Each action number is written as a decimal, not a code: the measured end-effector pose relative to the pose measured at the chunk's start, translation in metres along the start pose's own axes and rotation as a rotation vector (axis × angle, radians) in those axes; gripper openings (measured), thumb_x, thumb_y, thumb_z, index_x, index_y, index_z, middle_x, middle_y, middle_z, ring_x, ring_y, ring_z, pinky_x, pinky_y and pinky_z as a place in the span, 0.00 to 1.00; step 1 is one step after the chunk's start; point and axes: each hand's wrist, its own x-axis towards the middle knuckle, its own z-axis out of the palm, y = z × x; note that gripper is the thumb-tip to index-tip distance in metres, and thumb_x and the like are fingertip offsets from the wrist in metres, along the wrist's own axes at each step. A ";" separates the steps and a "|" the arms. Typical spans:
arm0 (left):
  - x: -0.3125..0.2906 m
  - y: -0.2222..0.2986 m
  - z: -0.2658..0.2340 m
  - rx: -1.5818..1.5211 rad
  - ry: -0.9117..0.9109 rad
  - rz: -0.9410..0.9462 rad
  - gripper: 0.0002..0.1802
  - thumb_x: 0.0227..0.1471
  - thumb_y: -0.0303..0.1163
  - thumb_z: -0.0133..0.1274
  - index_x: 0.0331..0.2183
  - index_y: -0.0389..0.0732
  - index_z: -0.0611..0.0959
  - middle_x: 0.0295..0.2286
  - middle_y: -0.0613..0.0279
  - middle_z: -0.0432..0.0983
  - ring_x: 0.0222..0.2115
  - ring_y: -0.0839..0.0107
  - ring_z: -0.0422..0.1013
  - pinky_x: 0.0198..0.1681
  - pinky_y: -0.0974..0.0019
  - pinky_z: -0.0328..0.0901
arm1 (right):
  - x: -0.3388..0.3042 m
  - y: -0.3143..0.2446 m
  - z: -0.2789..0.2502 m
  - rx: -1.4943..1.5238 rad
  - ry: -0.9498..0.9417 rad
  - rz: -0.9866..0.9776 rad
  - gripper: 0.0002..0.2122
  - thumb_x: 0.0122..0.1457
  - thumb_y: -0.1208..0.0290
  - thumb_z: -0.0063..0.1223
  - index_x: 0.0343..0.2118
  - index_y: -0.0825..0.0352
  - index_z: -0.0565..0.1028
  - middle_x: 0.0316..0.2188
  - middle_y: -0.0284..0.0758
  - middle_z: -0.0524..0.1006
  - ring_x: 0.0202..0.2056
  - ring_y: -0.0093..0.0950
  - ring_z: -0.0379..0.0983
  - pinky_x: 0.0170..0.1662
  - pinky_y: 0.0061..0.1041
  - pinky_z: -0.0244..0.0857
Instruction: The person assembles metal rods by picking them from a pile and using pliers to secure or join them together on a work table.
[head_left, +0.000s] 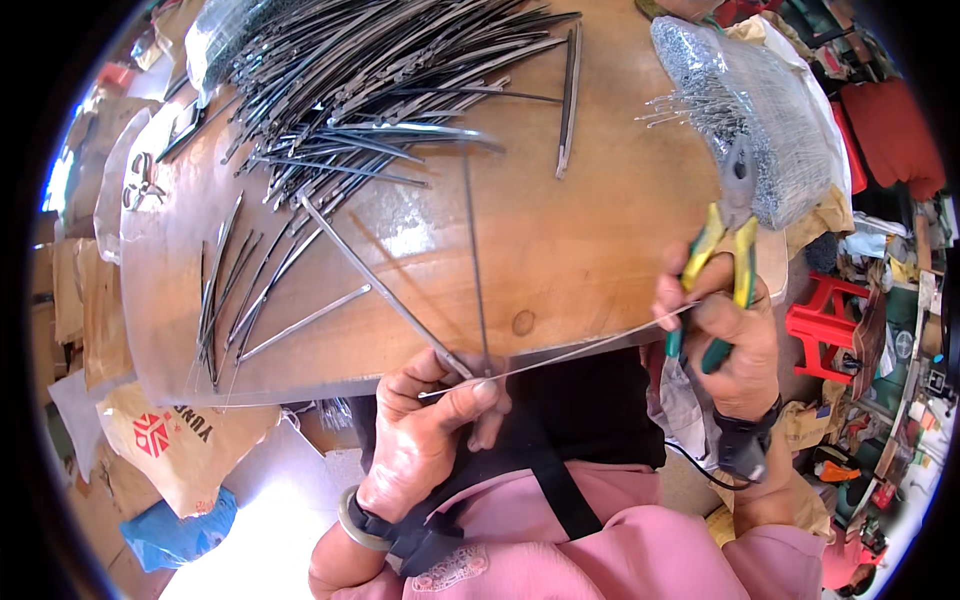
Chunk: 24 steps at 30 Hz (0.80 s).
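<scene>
My left hand [425, 425] is closed near the table's front edge, pinching a slim grey metal rib [385, 300] that looks like an umbrella rib. A darker thin rod [474, 260] rises from the same fingers, its upper end blurred. Across that thumb lies a thin wire [590, 347], which stretches to my right hand [740, 330]. Pliers [738, 200] with yellow and green handles sit in my right hand, jaws pointing away from me. The wire's far end meets the fingers of that hand; exactly how it is gripped is unclear.
A big pile of dark metal ribs [390, 70] covers the table's [580, 240] far left, with smaller loose ribs [228, 290] nearer. At the far right lies a plastic bag of thin wires [770, 120]. Scissors [143, 180] rest at the left edge. A red stool [825, 325] stands beyond the right side.
</scene>
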 end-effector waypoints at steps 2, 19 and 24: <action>-0.006 -0.005 -0.006 0.158 0.051 0.037 0.07 0.53 0.21 0.57 0.36 0.31 0.79 0.25 0.57 0.77 0.17 0.78 0.66 0.20 0.76 0.60 | -0.003 -0.005 0.004 -0.318 0.087 -0.036 0.07 0.51 0.76 0.61 0.32 0.72 0.76 0.43 0.41 0.72 0.35 0.25 0.71 0.33 0.21 0.67; -0.007 0.019 0.003 0.567 -0.095 -0.287 0.04 0.50 0.19 0.58 0.27 0.30 0.78 0.21 0.64 0.75 0.21 0.81 0.69 0.25 0.75 0.65 | 0.034 -0.001 0.029 -1.408 -0.635 -0.676 0.09 0.42 0.76 0.56 0.29 0.70 0.76 0.34 0.38 0.71 0.38 0.31 0.71 0.48 0.38 0.57; -0.005 0.028 -0.008 0.579 -0.193 -0.270 0.08 0.51 0.17 0.53 0.36 0.28 0.81 0.25 0.60 0.77 0.26 0.76 0.73 0.31 0.73 0.68 | 0.026 0.000 0.031 -1.409 -0.657 -0.665 0.13 0.33 0.82 0.56 0.28 0.70 0.74 0.38 0.39 0.71 0.33 0.35 0.71 0.49 0.42 0.54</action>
